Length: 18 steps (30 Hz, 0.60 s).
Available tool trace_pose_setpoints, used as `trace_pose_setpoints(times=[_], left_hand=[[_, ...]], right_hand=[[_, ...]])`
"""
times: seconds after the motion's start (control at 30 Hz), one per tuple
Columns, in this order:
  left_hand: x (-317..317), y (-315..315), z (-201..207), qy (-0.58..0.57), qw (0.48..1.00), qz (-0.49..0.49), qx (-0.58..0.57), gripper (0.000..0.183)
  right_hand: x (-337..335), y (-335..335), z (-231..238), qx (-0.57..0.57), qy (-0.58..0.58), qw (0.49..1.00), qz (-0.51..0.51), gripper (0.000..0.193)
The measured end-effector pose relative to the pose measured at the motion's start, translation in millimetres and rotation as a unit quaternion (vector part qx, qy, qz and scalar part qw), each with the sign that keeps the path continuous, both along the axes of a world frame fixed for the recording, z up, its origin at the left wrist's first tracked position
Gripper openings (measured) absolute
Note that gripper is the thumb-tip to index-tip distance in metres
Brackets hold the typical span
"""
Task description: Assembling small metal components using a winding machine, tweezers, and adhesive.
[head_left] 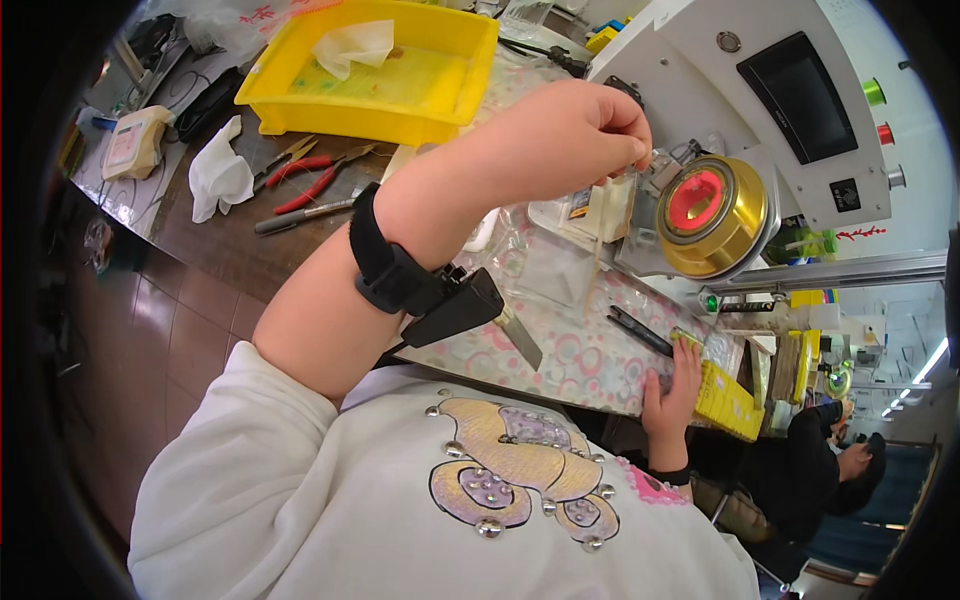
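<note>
My left hand [598, 132] is raised beside the white machine [690, 75], its fingers curled and the fingertips pressed together. What they pinch, if anything, is too small or hidden to make out. Just right of the fingertips are a small metal fitting [662, 172] and a round gold-coloured metal housing [715, 235] with a glowing red ring [697, 198] in its top. My right hand [672, 400] lies flat with fingers stretched out on the table edge, touching the side of a yellow ribbed box [728, 402]. A black pen-like tool [640, 330] lies just beyond its fingertips.
A yellow plastic bin [370, 115] stands at the far left, holding a white tissue. Red-handled pliers [310, 187], a marker [300, 217] and a crumpled tissue [220, 172] lie before it. Clear plastic bags [540, 265] cover the patterned cloth. Another person [800, 480] sits at right.
</note>
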<state>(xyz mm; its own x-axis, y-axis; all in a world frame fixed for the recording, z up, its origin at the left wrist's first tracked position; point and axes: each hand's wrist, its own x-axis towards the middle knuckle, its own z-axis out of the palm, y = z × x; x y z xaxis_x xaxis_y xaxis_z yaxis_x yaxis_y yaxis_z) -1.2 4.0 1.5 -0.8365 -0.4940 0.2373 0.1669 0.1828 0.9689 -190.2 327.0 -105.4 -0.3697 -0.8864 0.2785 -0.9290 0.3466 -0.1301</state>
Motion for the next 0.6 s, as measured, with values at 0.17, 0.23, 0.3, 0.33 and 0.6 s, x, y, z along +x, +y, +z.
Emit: trace_pose_setpoints(times=[0.17,0.23,0.3,0.33,0.6], left_hand=[[-1.4,-7.1,-7.5,0.008,0.995,0.098,-0.025,0.010],[-3.9,-13.5,-13.5,-0.004,0.987,0.147,-0.059,0.010],[-5.2,-15.4,-19.3,-0.046,0.965,0.196,-0.165,0.012],[-5.9,-14.8,-20.7,-0.045,0.965,0.198,-0.165,0.012],[-8.9,-9.2,-33.7,-0.044,0.896,0.261,-0.355,0.012]], right_hand=[[-5.6,5.2,4.3,0.001,0.005,1.000,0.005,0.048],[-5.6,5.4,3.8,0.002,0.006,1.000,0.007,0.048],[-4.9,5.0,4.2,0.002,-0.002,1.000,0.003,0.048],[-4.8,4.2,4.0,0.002,-0.001,1.000,0.005,0.048],[-1.8,1.7,6.2,0.005,-0.010,1.000,0.003,0.048]])
